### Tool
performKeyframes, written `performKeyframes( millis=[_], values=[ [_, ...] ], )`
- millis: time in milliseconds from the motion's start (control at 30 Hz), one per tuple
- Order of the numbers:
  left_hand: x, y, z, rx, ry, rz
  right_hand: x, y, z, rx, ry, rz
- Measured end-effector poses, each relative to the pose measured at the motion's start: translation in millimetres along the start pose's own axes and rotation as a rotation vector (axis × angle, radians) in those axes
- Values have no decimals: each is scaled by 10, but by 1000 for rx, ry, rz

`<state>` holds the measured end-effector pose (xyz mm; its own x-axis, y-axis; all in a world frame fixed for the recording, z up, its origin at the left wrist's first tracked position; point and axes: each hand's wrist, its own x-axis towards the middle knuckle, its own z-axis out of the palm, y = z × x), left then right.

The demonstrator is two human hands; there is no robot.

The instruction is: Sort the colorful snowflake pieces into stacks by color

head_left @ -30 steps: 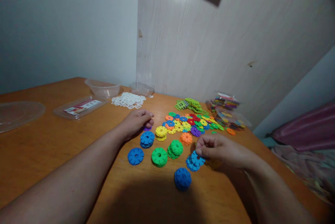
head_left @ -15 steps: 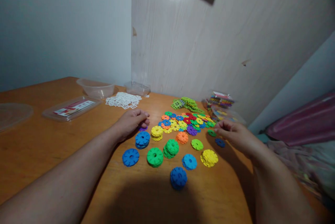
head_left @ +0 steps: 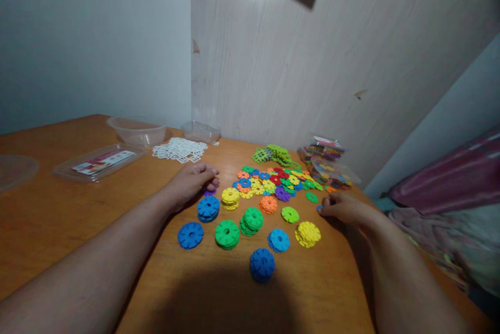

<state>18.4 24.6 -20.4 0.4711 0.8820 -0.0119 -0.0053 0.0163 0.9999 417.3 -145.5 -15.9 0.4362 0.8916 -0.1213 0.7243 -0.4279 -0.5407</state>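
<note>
My right hand [head_left: 336, 208] is low at the right of the table, thumb and fingertips closed on a dark blue slotted disc [head_left: 319, 208], mostly hidden by the fingers. A single green disc [head_left: 311, 197] lies just beyond its fingertips. My left hand [head_left: 197, 180] rests on the table with fingers curled and nothing visible in them. Purple discs [head_left: 210, 193] peek out beside it. Between and before the hands stand stacks sorted by colour: blue [head_left: 208, 208], yellow [head_left: 230, 197], green [head_left: 251, 220], orange [head_left: 268, 203], light blue [head_left: 278, 239], yellow [head_left: 308, 233] and dark blue [head_left: 262, 264].
A mixed heap of discs [head_left: 269, 182] spreads beyond the stacks, with lime green pieces [head_left: 277, 155] behind. White square pieces [head_left: 180, 150], a clear bowl [head_left: 136, 131] and a clear lid [head_left: 99, 162] are at the left. Packed bags [head_left: 326, 149] stand at the back right.
My right hand has come down and nearer, from beside the green disc onto the dark blue disc, which it now grips. My left hand stays put. The view has shifted slightly.
</note>
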Motion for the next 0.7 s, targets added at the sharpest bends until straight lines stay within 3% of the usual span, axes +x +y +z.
performKeyframes(
  millis=[267, 433, 567, 700],
  values=[
    [-10, 36, 24, -5, 10, -15, -1, -11, -26, -20, -81, 25],
    [-17, 41, 30, 15, 21, -7, 21, 5, 2, -17, -67, 20],
    [-9, 35, 28, 21, 10, -3, 54, 5, 12, 91, -15, -26],
    [-7, 33, 30, 28, 23, -1, -62, -195, -38, 207, 96, -99]
  ],
)
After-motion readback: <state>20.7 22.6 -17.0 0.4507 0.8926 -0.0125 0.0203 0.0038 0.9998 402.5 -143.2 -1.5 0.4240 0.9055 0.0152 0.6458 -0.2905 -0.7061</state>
